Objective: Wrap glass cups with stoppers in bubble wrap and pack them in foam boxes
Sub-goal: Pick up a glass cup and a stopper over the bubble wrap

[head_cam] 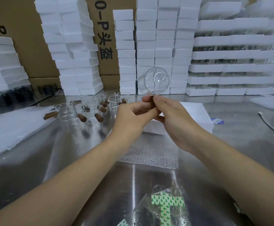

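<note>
Two hands together mid-frame: left hand (133, 111) and right hand (170, 115) both pinch brown stopper (153, 103), glass cup (154, 81) sticking up above them, mouth facing us. Bubble wrap (149, 154) flat on desk (68, 152) right below, lower centre. We'd guess straight drop down.

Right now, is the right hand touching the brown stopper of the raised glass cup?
Touching. The head view shows the right hand pinching the brown stopper just below the glass cup, thumb pressed on it.
</note>
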`<action>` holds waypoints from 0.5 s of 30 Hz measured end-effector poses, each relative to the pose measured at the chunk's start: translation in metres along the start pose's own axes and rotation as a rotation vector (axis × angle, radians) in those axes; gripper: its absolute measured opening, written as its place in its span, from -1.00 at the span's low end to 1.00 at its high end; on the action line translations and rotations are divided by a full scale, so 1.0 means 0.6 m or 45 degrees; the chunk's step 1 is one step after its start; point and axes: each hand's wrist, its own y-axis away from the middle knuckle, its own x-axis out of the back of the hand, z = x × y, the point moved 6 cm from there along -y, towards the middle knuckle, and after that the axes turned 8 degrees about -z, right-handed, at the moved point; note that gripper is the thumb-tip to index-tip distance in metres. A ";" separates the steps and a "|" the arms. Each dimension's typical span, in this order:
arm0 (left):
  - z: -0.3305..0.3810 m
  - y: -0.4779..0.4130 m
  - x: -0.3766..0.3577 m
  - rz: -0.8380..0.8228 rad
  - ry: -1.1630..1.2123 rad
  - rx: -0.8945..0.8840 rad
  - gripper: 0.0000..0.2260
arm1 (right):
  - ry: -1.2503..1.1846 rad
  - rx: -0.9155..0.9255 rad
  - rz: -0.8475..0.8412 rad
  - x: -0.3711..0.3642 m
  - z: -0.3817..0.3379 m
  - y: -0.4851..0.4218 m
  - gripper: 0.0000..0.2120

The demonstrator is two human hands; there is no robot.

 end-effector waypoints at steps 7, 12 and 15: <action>0.000 -0.002 -0.001 -0.071 -0.051 0.063 -0.91 | 0.068 -0.014 0.042 0.017 -0.002 0.000 -0.74; -0.011 -0.012 0.044 0.106 -0.038 0.206 -0.57 | 0.633 0.205 0.314 0.054 -0.033 0.004 -0.83; 0.003 -0.017 0.062 0.091 -0.374 -0.006 -0.20 | 0.962 0.304 0.317 0.065 -0.048 0.008 -0.83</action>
